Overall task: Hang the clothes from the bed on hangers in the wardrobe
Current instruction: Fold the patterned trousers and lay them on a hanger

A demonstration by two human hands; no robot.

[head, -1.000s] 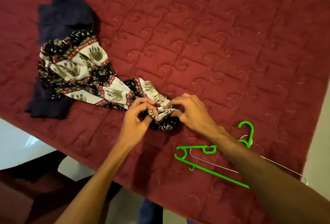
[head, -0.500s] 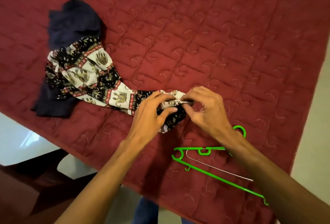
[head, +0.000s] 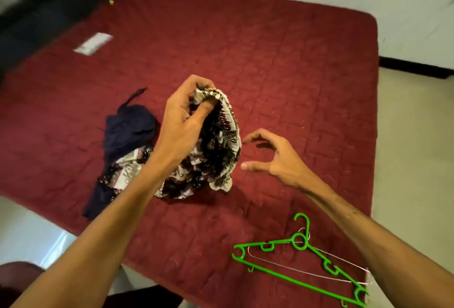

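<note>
My left hand [head: 183,121] grips the gathered waistband of a black, white and red elephant-print garment [head: 218,150] and holds it lifted above the maroon quilted bed [head: 282,81]; its lower part still trails on the quilt. My right hand [head: 272,157] hovers just right of the fabric, fingers spread and loosely curved, holding nothing. A dark navy garment [head: 125,133] lies on the bed to the left, partly under the printed cloth. A green plastic hanger [head: 302,261] lies near the bed's front edge, over a thin wire hanger [head: 294,268].
A white paper or card [head: 93,43] lies far back on the bed. A dark headboard [head: 49,7] runs along the upper left. Pale floor [head: 415,160] lies to the right of the bed, with a white wall behind.
My left hand has lifted the printed garment's waistband up off the bed. My right hand has let go of the cloth and moved away to the right. The view has tilted up.
</note>
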